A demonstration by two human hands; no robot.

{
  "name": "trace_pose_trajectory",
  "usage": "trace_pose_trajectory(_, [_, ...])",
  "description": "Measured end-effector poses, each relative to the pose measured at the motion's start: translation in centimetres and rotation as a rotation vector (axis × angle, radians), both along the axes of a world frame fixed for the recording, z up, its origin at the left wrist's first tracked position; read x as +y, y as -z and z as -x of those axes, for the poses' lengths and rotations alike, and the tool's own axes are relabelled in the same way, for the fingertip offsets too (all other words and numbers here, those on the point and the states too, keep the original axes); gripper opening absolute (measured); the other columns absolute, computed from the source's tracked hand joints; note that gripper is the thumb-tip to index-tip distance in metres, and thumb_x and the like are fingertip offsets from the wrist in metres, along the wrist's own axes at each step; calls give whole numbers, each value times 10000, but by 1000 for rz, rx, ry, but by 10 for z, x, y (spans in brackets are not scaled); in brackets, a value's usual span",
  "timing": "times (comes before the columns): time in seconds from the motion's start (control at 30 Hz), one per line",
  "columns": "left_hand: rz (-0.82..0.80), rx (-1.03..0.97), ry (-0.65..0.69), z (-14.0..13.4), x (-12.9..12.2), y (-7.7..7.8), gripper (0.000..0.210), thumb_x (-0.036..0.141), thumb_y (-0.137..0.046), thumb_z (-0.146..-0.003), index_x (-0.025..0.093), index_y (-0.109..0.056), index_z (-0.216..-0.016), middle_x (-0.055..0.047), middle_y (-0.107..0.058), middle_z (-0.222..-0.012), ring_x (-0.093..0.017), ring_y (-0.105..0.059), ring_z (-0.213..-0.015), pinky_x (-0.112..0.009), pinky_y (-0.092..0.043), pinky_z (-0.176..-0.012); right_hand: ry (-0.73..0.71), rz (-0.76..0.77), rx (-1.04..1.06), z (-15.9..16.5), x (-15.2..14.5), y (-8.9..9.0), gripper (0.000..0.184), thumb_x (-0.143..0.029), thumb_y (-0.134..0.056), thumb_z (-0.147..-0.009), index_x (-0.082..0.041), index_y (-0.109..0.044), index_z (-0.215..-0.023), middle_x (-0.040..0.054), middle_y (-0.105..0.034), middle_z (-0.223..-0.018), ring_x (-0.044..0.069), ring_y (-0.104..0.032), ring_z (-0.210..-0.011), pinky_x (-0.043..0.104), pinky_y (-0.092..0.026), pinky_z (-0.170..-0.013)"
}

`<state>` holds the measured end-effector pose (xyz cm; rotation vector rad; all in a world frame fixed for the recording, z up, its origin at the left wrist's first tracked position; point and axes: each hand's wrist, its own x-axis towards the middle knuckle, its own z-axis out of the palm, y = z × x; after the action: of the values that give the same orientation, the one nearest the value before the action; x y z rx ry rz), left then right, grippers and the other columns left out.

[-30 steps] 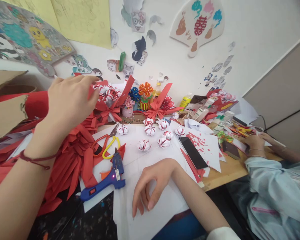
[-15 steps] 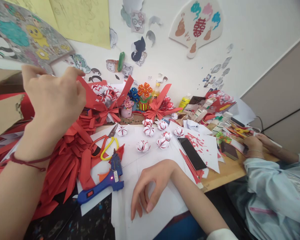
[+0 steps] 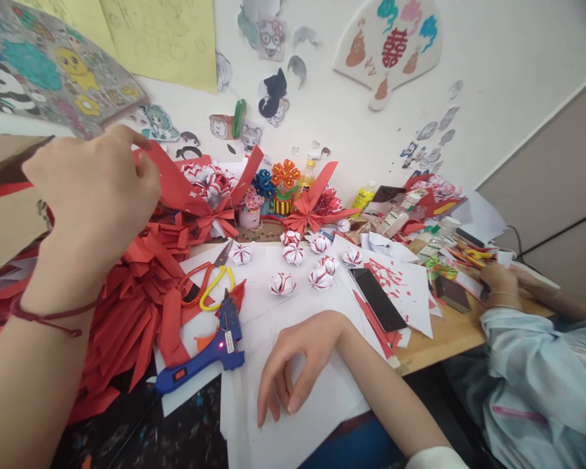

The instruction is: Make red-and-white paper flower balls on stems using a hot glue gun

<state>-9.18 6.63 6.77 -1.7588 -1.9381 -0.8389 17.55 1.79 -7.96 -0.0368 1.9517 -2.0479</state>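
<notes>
My left hand point(image 3: 95, 189) is raised at the left, back toward me, over a heap of folded red paper strips point(image 3: 131, 306) and beside a cardboard box point(image 3: 14, 234). Its index finger and thumb stand apart, with nothing visible between them; the other fingers are mostly hidden. My right hand point(image 3: 300, 365) lies on white paper sheets point(image 3: 254, 430), fingers loosely bent and thumb apart, holding nothing. Between my hands rests a blue glue gun point(image 3: 200, 365) with its light on. Scissors point(image 3: 215, 286) with orange and yellow handles lie beyond it. Several red-and-white folded paper balls point(image 3: 320, 279) sit further back.
A black phone point(image 3: 378, 299) lies right of my right hand, beside a sheet with red paper scraps point(image 3: 385, 280). Red paper bouquets point(image 3: 312, 202) and bead flowers point(image 3: 286, 179) line the wall. At the right, another person's hands point(image 3: 501, 281) work among bottles and tools.
My left hand has shifted a little left and turned slightly, its fingers dipping further out of sight. My right hand stays in place. The view has moved slightly.
</notes>
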Motion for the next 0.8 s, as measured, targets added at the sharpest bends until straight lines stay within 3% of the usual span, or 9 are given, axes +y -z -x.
trace_pose_trajectory(0.1, [-69,34,-36,3,5,3,487,297,-354,-932,181,-671,-1283,-159,-731,-980,-375,-670,-1083,-554,-474,-952,9,10,3,0,-1,-1,504,-354,-766,-862,-122,-645,-1293,118,-684,-1121,188,-698,-982,293,-554,-975])
trace_pose_trajectory(0.2, [-79,85,31,7,7,5,482,325,-345,-958,173,-702,-1244,-134,-728,-930,-307,-668,-1029,-539,-399,-1055,20,7,1,0,-1,-1,508,-365,-769,-858,-128,-650,-1291,112,-689,-1111,190,-703,-977,296,-558,-969])
trace_pose_trajectory(0.3, [14,103,120,8,8,3,437,419,-424,-933,224,-743,-1161,-86,-728,-835,-285,-668,-939,-466,-459,-972,2,-3,2,-1,-1,1,516,-371,-749,-877,-120,-634,-1313,116,-689,-1099,193,-704,-976,303,-563,-963])
trace_pose_trajectory(0.43, [201,50,333,5,10,-1,331,429,-544,-872,246,-769,-1032,-12,-753,-826,-232,-669,-824,-360,-498,-853,-6,23,-23,-1,-2,-1,484,-360,-741,-888,-117,-634,-1292,109,-687,-1058,177,-707,-925,283,-581,-907])
trace_pose_trajectory(0.5, [205,19,379,3,11,-2,319,412,-519,-895,229,-762,-991,-3,-756,-798,-214,-667,-784,-351,-505,-856,10,29,-44,-1,-3,-7,450,-372,-733,-894,-117,-650,-1256,100,-687,-1030,164,-705,-888,272,-582,-884])
trace_pose_trajectory(0.63, [153,-63,374,3,8,-2,362,388,-453,-930,198,-760,-958,44,-632,-542,-175,-659,-686,-402,-522,-940,-2,-22,-129,-3,-5,-23,436,-454,-666,-929,-104,-681,-1188,101,-704,-968,169,-707,-861,280,-572,-888])
trace_pose_trajectory(0.7, [97,-102,363,5,4,-3,360,396,-484,-917,212,-767,-1044,46,-664,-614,-185,-695,-774,-453,-519,-986,-13,-34,-173,-4,-5,-29,449,-494,-647,-929,-112,-695,-1161,97,-710,-939,173,-708,-863,279,-568,-893])
trace_pose_trajectory(0.77, [2,-109,382,5,-1,-5,442,420,-568,-875,246,-696,-1261,13,-757,-956,-244,-710,-1001,-507,-491,-1044,-7,-23,-201,-4,-6,-32,465,-530,-651,-912,-127,-708,-1136,88,-714,-920,174,-708,-861,280,-567,-896])
trace_pose_trajectory(0.8, [-57,-103,407,5,-3,-8,557,425,-606,-852,254,-609,-1382,-9,-729,-1178,-276,-675,-1137,-518,-467,-1080,0,-13,-209,-5,-6,-33,475,-547,-657,-900,-132,-714,-1125,84,-715,-910,175,-709,-856,282,-568,-895])
